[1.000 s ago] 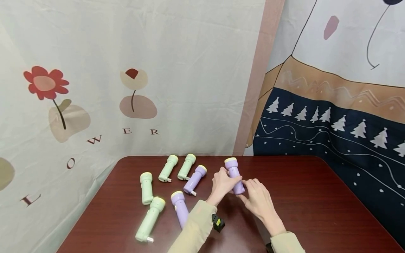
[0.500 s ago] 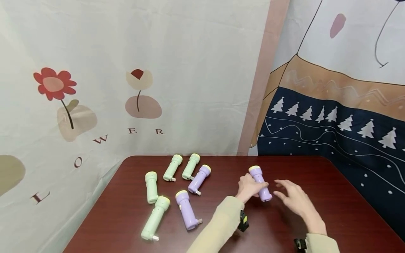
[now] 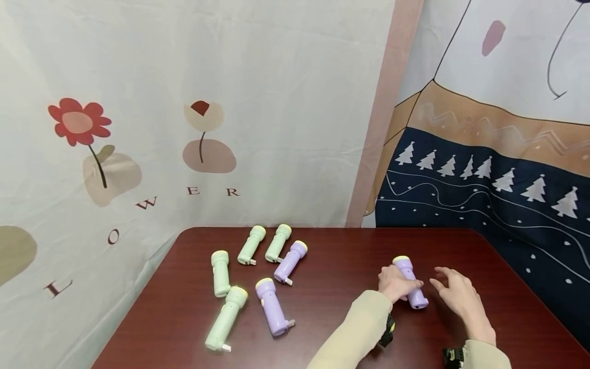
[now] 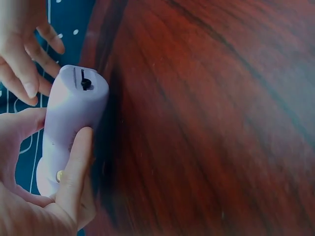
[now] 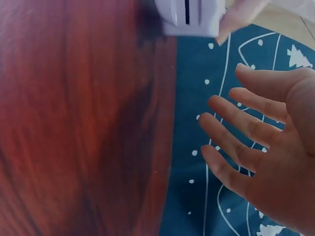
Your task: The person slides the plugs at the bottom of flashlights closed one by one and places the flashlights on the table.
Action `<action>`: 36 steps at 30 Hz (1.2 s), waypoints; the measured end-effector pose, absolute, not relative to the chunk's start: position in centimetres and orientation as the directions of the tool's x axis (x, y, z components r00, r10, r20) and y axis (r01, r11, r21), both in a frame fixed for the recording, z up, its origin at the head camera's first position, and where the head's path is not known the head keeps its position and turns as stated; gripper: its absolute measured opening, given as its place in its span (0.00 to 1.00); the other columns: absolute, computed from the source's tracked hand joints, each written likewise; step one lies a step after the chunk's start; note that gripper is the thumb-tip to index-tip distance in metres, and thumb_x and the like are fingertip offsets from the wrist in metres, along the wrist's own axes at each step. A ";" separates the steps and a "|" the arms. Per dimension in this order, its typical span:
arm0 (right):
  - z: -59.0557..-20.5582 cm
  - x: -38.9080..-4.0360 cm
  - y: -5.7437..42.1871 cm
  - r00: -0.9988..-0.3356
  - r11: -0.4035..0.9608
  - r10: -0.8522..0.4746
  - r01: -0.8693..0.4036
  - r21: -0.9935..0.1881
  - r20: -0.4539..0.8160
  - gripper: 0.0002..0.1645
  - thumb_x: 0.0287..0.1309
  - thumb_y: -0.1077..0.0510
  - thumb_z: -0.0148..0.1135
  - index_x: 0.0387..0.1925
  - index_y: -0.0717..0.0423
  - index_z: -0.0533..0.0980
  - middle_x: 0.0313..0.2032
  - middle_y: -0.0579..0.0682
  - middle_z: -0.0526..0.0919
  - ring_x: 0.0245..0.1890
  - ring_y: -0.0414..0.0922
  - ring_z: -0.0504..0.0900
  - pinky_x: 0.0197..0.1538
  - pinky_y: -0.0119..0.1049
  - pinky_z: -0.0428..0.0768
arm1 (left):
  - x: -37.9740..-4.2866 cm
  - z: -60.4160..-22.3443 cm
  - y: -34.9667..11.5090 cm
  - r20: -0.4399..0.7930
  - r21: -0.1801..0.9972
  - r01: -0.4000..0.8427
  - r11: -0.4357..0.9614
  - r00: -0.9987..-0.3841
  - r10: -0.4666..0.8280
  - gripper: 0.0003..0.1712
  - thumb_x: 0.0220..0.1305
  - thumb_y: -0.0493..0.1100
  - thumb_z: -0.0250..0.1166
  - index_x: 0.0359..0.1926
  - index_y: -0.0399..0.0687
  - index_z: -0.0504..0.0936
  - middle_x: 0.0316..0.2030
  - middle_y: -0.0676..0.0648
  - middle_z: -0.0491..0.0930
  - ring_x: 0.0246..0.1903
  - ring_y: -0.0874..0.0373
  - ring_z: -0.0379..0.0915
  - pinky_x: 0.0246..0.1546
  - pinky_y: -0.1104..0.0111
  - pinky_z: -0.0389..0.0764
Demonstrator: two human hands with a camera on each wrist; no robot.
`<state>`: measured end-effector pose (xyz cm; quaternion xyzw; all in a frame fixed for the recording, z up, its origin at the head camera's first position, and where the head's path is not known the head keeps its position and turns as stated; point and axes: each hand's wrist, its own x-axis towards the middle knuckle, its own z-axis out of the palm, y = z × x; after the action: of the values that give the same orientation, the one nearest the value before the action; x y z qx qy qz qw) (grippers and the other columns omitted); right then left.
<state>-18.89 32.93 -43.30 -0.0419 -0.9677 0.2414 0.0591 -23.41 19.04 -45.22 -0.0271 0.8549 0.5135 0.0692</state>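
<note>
On the right of the table in the head view, a purple flashlight with a pale yellow lens rim is gripped by my left hand. Its tail end, seen in the left wrist view, has a dark slot, and a small yellow button shows on the flashlight's body. My right hand hovers to the right of it, apart, with nothing in it. In the right wrist view its fingers are spread and slightly bent. Part of the flashlight's side is hidden behind my left fingers.
At the table's left lie two more purple flashlights and several green flashlights. Most have metal plug prongs sticking out near the tail. The dark red table backs onto a hanging cloth.
My left hand has carried the purple flashlight to the right and nearer. The right hand, which touched its tail a second ago, has let go and moved right too. The head view has shifted slightly.
</note>
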 end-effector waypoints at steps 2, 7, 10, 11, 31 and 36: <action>-43.5 -18.9 33.0 -0.990 0.877 0.115 0.061 -0.477 0.085 0.28 0.62 0.55 0.56 0.59 0.67 0.68 0.51 0.69 0.77 0.49 0.64 0.77 0.41 0.60 0.73 | -23.3 -45.3 19.5 -0.119 0.851 -0.092 0.518 -0.993 0.019 0.25 0.38 0.51 0.79 0.24 0.37 0.78 0.15 0.43 0.75 0.07 0.56 0.73 0.10 0.71 0.72; -43.8 -19.0 33.0 -0.989 0.874 0.116 0.057 -0.482 0.094 0.27 0.61 0.56 0.56 0.58 0.67 0.69 0.50 0.69 0.78 0.48 0.64 0.78 0.41 0.60 0.73 | -23.2 -45.6 20.2 -0.061 0.808 -0.054 0.587 -0.998 -0.007 0.25 0.37 0.54 0.79 0.22 0.41 0.77 0.15 0.45 0.74 0.04 0.60 0.69 0.09 0.74 0.67; -43.8 -19.0 32.9 -0.987 0.876 0.117 0.050 -0.480 0.109 0.27 0.61 0.56 0.56 0.58 0.67 0.69 0.50 0.68 0.79 0.48 0.64 0.78 0.40 0.60 0.73 | -23.1 -45.6 20.1 -0.047 0.805 -0.046 0.591 -0.999 -0.014 0.25 0.37 0.55 0.78 0.22 0.42 0.76 0.15 0.45 0.74 0.03 0.60 0.67 0.09 0.75 0.67; -43.8 -19.1 32.8 -0.987 0.877 0.117 0.049 -0.479 0.113 0.27 0.61 0.56 0.56 0.58 0.67 0.69 0.50 0.68 0.79 0.48 0.64 0.78 0.40 0.60 0.73 | -23.0 -45.6 20.1 -0.044 0.806 -0.043 0.590 -0.999 -0.013 0.25 0.37 0.55 0.78 0.22 0.42 0.76 0.15 0.45 0.73 0.03 0.60 0.67 0.08 0.75 0.66; -43.8 -19.2 32.5 -0.987 0.872 0.110 0.040 -0.487 0.116 0.26 0.62 0.56 0.55 0.58 0.67 0.68 0.49 0.68 0.78 0.45 0.61 0.79 0.41 0.59 0.74 | -22.7 -45.2 18.7 -0.056 0.726 -0.004 0.687 -0.997 0.054 0.24 0.50 0.58 0.69 0.16 0.44 0.76 0.12 0.46 0.72 0.04 0.58 0.69 0.05 0.74 0.62; -43.8 -19.3 32.3 -0.987 0.874 0.097 0.024 -0.485 0.127 0.26 0.61 0.56 0.56 0.58 0.67 0.69 0.49 0.67 0.79 0.44 0.60 0.80 0.39 0.57 0.74 | -22.8 -44.8 18.0 -0.039 0.674 0.035 0.738 -0.996 0.082 0.22 0.52 0.57 0.67 0.17 0.45 0.76 0.14 0.47 0.72 0.07 0.58 0.68 0.10 0.71 0.66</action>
<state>-19.31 32.27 -43.84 -0.0313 -0.9653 0.2486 0.0741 -22.75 17.96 -44.80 0.0313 0.9316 0.3606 0.0329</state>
